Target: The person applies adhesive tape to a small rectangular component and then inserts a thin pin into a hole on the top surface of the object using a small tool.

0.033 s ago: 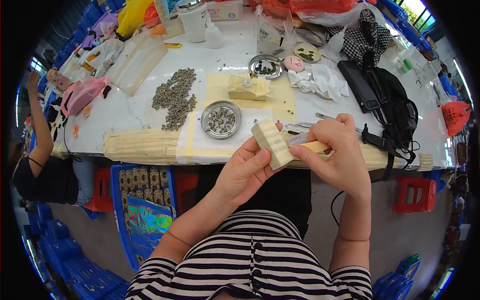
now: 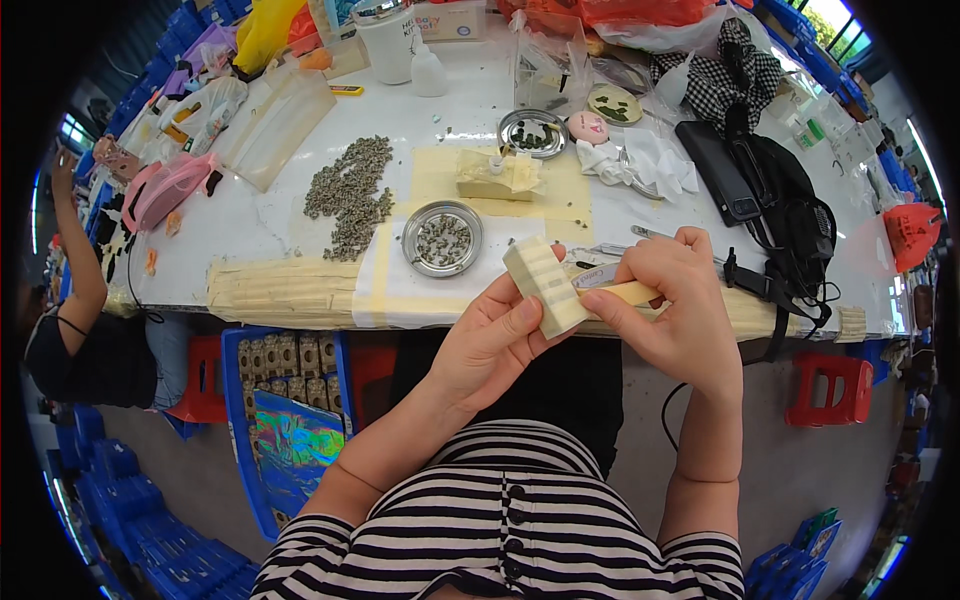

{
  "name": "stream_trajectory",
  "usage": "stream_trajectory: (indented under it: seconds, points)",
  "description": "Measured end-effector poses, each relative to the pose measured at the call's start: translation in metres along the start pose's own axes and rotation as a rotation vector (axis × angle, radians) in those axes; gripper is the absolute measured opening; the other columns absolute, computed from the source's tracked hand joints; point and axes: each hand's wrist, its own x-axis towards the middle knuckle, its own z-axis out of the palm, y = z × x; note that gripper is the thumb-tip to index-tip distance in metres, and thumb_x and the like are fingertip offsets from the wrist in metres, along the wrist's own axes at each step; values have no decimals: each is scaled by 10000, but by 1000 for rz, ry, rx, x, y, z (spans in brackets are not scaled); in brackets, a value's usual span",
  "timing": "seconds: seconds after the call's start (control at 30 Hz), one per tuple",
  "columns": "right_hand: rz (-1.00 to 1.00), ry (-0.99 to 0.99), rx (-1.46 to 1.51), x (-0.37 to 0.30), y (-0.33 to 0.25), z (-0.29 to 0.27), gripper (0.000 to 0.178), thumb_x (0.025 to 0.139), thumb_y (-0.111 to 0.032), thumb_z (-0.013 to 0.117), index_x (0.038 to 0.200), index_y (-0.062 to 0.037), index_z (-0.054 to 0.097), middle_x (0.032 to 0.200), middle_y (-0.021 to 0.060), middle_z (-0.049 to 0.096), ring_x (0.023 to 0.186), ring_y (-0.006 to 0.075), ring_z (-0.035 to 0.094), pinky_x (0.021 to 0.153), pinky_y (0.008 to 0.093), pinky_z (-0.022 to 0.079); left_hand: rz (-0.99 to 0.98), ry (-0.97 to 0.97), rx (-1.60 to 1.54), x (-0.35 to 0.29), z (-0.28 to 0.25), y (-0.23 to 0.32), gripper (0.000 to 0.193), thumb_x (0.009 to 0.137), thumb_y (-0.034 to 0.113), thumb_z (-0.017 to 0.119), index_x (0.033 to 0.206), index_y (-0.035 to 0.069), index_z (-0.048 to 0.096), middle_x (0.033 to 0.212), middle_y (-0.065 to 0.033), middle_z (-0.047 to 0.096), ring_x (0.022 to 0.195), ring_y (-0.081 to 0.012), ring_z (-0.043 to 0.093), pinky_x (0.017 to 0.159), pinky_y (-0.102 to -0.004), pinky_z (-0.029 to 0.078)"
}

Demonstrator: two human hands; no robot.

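We see the left hand [image 2: 497,328] closed around a pale cream, grooved, rectangular block [image 2: 543,290], thumb laid along its near face and fingers behind. The block sits just above the table's near edge, tilted so that its ridged face turns toward the other hand, probably to keep the grooves in sight and within easy reach. At three o'clock from it, the right hand [image 2: 678,300] pinches a flat yellow strip-like tool with a silvery, blade-like end [image 2: 634,293] between thumb and fingers. That short grip seems chosen for fine control; the tip lies right against the block's side, though we cannot tell whether it touches.

At ten o'clock from the block, we find a round, shiny metal dish [image 2: 407,240] of small grey pieces, its rim presumably keeping them from scattering. Farther out along that line lies a loose heap of similar grey pieces [image 2: 350,195], apart from the dish, perhaps as a wider stock. At eleven o'clock, a cream block partly wrapped in yellowish film [image 2: 495,180] rests on pale yellow paper [image 2: 565,205], which likely shields the white tabletop [image 2: 260,228].
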Motion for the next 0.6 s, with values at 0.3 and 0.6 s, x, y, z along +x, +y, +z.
stream_trajectory:
  seconds: [0.3,0.6]
  points:
    - [-96,106,-239,-1,-11,0,309,768,-298,782,678,-89,572,611,31,525,610,218,512,760,381,311,-48,167,148,-2,5,3,564,993,174,585,1485,34,348,1412,-123,504,1262,-200,546,1067,-374,469]
    - [-110,40,-194,2,-8,-4,326,776,-336,780,694,-83,591,625,38,545,632,222,526,784,388,313,-4,199,339,-2,10,7,529,976,109,589,1453,24,377,1376,-117,536,1264,-207,544,1059,-395,467]
